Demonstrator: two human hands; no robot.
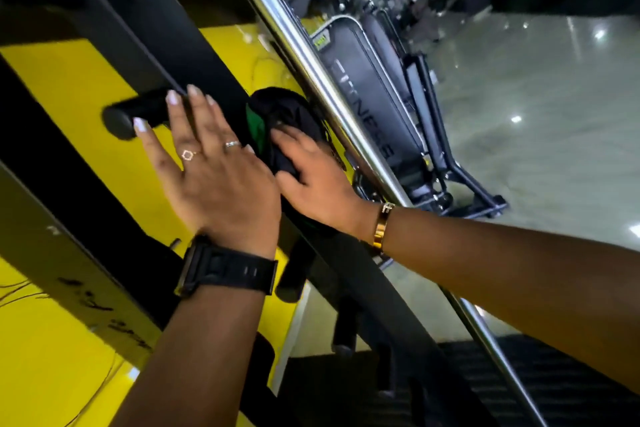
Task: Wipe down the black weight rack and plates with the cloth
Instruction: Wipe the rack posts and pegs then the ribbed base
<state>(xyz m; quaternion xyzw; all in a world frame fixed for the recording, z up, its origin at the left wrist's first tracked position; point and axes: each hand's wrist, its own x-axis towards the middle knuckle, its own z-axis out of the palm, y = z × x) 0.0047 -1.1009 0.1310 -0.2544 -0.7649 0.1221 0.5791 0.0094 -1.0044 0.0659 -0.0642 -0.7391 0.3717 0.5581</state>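
The view is tilted. A black weight rack upright (166,28) runs diagonally across a yellow wall. A black peg (138,111) sticks out of it to the left, with no plate on it. My left hand (214,177), with rings and a black watch, lies with fingers straight, and its fingertips rest on that peg. My right hand (318,184), with a gold bracelet, grips a bunched black and green cloth (287,111) and presses it against the upright just right of my left hand. No weight plates are visible.
A chrome bar (311,62) runs diagonally close to the right of the cloth. More black pegs (294,274) sit lower on the rack. A dark gym machine (367,97) stands behind on the glossy floor (536,114). A yellow wall (69,87) backs the rack.
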